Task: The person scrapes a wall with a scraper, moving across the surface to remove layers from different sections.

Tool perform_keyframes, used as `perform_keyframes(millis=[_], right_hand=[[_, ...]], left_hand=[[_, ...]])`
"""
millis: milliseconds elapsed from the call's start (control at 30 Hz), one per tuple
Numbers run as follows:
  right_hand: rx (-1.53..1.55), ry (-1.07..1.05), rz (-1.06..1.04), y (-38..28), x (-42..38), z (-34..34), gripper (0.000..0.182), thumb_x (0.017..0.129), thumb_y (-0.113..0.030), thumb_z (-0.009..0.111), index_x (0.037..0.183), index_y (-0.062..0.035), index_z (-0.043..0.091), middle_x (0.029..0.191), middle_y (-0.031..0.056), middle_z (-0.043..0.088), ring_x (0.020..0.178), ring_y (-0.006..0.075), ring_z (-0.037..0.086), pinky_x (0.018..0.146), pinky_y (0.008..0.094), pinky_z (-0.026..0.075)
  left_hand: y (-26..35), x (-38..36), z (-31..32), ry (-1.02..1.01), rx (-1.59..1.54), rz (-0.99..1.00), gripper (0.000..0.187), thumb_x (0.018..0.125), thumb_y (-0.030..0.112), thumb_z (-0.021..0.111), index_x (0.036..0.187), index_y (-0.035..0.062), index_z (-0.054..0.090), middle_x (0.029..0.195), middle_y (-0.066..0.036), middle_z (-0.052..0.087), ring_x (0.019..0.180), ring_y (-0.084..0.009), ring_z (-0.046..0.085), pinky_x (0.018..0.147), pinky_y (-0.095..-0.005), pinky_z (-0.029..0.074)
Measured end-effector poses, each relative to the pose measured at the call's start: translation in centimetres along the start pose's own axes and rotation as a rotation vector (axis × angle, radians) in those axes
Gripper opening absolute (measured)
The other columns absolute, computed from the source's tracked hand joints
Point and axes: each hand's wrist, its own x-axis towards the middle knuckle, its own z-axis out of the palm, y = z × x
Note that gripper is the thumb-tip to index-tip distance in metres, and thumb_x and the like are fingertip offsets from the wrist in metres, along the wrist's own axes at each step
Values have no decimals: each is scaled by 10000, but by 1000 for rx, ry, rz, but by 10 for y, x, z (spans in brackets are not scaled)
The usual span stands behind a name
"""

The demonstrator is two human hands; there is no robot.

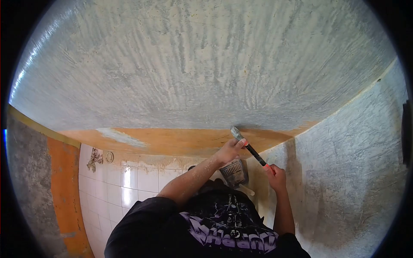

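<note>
A long-handled scraper (254, 151) with a black shaft, red-orange grip parts and a metal head slants across the orange strip at the bottom of the wall. Its head (235, 132) is at or very close to the wall, near the line where grey meets orange; contact cannot be made out. My left hand (231, 152) is closed around the shaft just below the head. Around the handle's far end my right hand (275, 175) is closed too. Pale dust specks cover my left forearm.
A streaky grey wall (206, 64) fills the upper view, meeting a grey side wall (344, 172) at right. Below are white tiles (109, 185), a dark grid-bottomed paint tray (234, 173), a crumpled cloth (94, 159) and a ring (110, 157). Orange paint (64, 180) shows at left.
</note>
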Motion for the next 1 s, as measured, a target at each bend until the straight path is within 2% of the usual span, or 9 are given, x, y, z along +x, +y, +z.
perform_keyframes(millis=[200,267,500,600,700,800,1000], right_hand=[[-57,-66,-53,-30,5,36,426,916,-423,661,807,-12,649,585,141,536,523,261,538,541,376,426],[5,-71,-28,-34,-3,50,425,926,-420,653,806,-12,645,592,135,536,533,244,536,545,373,420],[145,-53,93,-30,-23,62,422,950,-419,637,834,-14,658,603,114,520,560,181,513,559,351,417],[74,-80,28,-40,-17,63,375,960,-347,642,830,5,659,578,75,489,563,121,446,530,313,375],[64,-57,-27,-67,-18,72,392,960,-354,641,803,5,645,578,78,495,565,122,446,529,316,375],[134,-70,37,-71,-21,73,399,957,-353,643,787,8,635,574,90,495,554,136,445,526,326,378],[39,-24,39,-45,-29,54,389,954,-329,652,774,15,623,562,82,468,540,132,420,512,329,361]], left_hand=[[-9,-23,-46,75,41,6,526,1034,495,447,1293,49,552,1247,-64,584,1222,-196,513,924,-397,496],[-12,-28,-55,100,52,-10,528,1034,491,449,1297,44,549,1245,-69,583,1226,-196,510,925,-393,499],[-8,-26,-37,138,21,-13,543,1036,492,439,1307,33,543,1250,-85,581,1234,-200,507,924,-385,504],[-6,-35,-47,179,1,20,560,1027,516,441,1289,35,556,1262,-94,587,1212,-209,517,925,-390,490],[-8,-47,-67,197,-32,15,566,1022,525,446,1278,35,565,1270,-100,591,1195,-211,528,924,-393,486],[-4,-49,-63,214,-13,3,566,1020,526,450,1273,34,567,1249,-98,602,1166,-210,545,915,-395,493],[-8,-29,-41,107,71,16,561,1021,534,438,1246,37,571,1184,-92,620,1117,-209,572,875,-387,507]])
